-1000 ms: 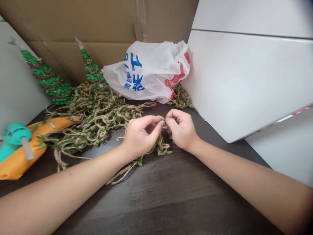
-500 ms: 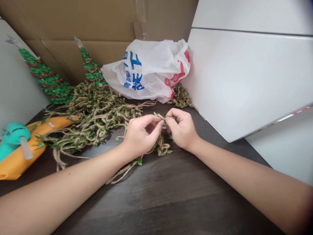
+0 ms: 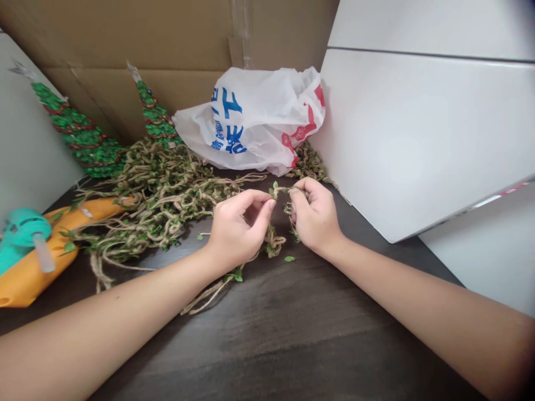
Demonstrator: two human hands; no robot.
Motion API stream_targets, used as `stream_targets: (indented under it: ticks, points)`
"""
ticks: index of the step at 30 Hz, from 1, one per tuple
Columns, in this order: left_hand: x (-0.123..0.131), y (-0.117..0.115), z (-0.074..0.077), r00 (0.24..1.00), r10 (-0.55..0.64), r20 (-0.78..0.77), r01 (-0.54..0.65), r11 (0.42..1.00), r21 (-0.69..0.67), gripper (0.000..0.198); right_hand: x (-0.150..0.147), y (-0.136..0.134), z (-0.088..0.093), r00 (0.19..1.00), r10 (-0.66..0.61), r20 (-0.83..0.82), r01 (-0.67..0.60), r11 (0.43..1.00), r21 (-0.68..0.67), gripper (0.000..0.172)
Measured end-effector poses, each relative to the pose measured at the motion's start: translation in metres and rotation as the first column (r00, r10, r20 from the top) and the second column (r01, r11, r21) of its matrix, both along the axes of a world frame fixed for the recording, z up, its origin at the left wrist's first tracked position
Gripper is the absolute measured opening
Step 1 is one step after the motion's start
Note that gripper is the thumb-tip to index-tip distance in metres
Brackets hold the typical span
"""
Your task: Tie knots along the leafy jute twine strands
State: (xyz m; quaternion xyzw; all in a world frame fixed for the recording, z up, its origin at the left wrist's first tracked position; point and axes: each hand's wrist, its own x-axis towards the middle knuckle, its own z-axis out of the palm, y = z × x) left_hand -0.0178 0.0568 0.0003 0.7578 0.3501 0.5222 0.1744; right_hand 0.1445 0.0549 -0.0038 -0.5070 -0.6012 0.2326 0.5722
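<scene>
Dark wood-grain desk (image 3: pixel 271 334) runs under our forearms, walled in by cardboard and white panels. Our right hand (image 3: pixel 315 220) is closed in a pinch on a leafy twine strand (image 3: pixel 288 207), just in front of the white plastic bag (image 3: pixel 254 120). Our left hand (image 3: pixel 236 228) sits beside it, a little further left of the bag. Its fingers are curled narrow with the forefinger tip right at the strand's free end, and we cannot tell whether it grips. The strand drops into a small loop between our hands and trails under the left palm.

We judge the main risk to be snagging. The strand runs back toward the twine heap (image 3: pixel 167 195) left of the bag, so a firm pull could drag the heap along or tighten a knot. Leaves could also shed, and one loose leaf (image 3: pixel 289 258) already lies on the desk in front of the bag. With only one sure pinch, the end could slip.

Further left of the bag stand two green glitter trees (image 3: pixel 83 139) and an orange and teal tool (image 3: pixel 29 262). A cardboard box (image 3: pixel 125 39) rises behind the bag, and a white panel (image 3: pixel 418 139) stands to its right.

Blue characters and red print mark the bag, but it is too creased for us to read them. A red strip on the panel's edge is too small to make out.
</scene>
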Motion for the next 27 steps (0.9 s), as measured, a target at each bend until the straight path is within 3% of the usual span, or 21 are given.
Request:
stream_targets:
  ticks: [8,13,17,20,23,27]
  points:
    - [-0.0005,-0.0001,0.0007,1.0,-0.003,0.004,0.003,1.0,-0.01,0.01,0.0001,0.002,-0.0021,0.998,-0.014,-0.056,0.015,1.0,0.007,0.02]
    - [-0.0001,0.0003,0.0015,0.997,-0.069,-0.034,0.066,0.995,-0.069,0.008,0.0003,0.0007,-0.0002,0.994,0.079,-0.072,-0.081,0.997,-0.02,0.022]
    - [0.0002,0.0018,-0.0008,0.995,-0.1,0.004,0.099,0.985,-0.138,0.005,-0.0004,-0.0029,0.0016,0.989,0.145,0.01,-0.145,0.989,-0.027,0.022]
    - [0.0007,0.0037,-0.0036,0.996,-0.079,0.047,0.085,0.985,-0.153,0.025,-0.0013,-0.005,0.0029,0.972,0.216,0.091,-0.212,0.976,-0.054,0.019]
    - [0.0011,0.0054,-0.0039,0.999,-0.048,-0.02,0.046,0.992,-0.114,0.042,-0.0016,-0.0055,0.0033,0.953,0.252,0.167,-0.246,0.968,-0.056,0.019]
    - [0.0012,0.0067,0.0,0.989,-0.095,-0.11,0.091,0.995,-0.048,0.026,-0.0009,-0.0051,0.0023,0.952,0.244,0.186,-0.237,0.97,-0.056,0.018]
